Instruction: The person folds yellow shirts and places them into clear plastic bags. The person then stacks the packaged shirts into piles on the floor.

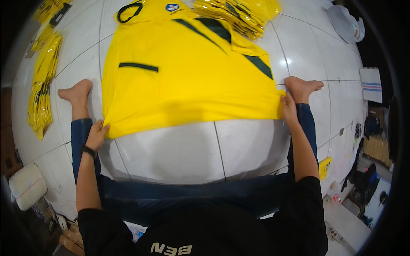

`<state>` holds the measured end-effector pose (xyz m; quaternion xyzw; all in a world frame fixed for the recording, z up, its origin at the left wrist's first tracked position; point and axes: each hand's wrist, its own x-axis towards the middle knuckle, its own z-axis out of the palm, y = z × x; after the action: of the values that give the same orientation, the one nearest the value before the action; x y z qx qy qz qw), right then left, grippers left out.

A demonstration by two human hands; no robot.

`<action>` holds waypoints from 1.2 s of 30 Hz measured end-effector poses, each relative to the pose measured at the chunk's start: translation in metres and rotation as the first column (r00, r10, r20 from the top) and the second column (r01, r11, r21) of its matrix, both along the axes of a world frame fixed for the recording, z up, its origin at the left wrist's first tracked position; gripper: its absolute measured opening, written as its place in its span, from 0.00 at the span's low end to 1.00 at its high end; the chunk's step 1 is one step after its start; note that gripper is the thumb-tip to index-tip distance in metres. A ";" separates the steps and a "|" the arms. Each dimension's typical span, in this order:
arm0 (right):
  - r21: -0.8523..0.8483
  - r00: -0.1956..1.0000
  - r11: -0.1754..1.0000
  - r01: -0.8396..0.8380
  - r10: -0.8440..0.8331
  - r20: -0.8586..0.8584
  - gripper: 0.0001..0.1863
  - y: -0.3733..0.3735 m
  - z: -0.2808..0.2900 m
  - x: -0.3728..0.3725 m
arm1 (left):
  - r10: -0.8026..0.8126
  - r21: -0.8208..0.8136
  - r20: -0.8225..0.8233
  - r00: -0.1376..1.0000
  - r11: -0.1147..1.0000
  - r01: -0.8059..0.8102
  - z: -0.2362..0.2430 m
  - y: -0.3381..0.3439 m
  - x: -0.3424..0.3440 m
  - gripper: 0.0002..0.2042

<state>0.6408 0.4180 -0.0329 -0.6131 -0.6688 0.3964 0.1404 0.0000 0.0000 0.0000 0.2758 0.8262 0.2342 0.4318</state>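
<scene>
Bagged yellow garments [42, 91] lie left of the left grip. The left foot [80, 93] and right foot [301, 88] rest just beyond their grips. The left hand [97, 135], left forearm [87, 177] extended forward, grasps the near left corner of the yellow shirt [188, 85], spread between and beyond both grips; the right hand [289, 110] grasps its near right corner.

From my station I have the left hand [97, 135] at the near-left corner of the yellow shirt [183, 81], fingers [105, 127] pinching its hem. My right hand [289, 110] grips the near-right corner. The left forearm [89, 179] and right forearm [306, 152] reach forward, spread wide, elbows on the shirt's near side, the bare feet [300, 88] flanking it.
</scene>
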 end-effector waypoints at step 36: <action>-0.279 0.911 0.886 -0.369 0.286 -0.298 0.11 -0.161 0.031 -0.375 | 0.315 0.564 -0.496 0.809 0.825 0.024 -0.030 0.094 0.148 0.40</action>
<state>0.2655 0.2573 -0.0023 -0.4505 -0.6645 0.5942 0.0493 0.1483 0.0941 -0.0299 0.3767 0.8341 0.4000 0.0484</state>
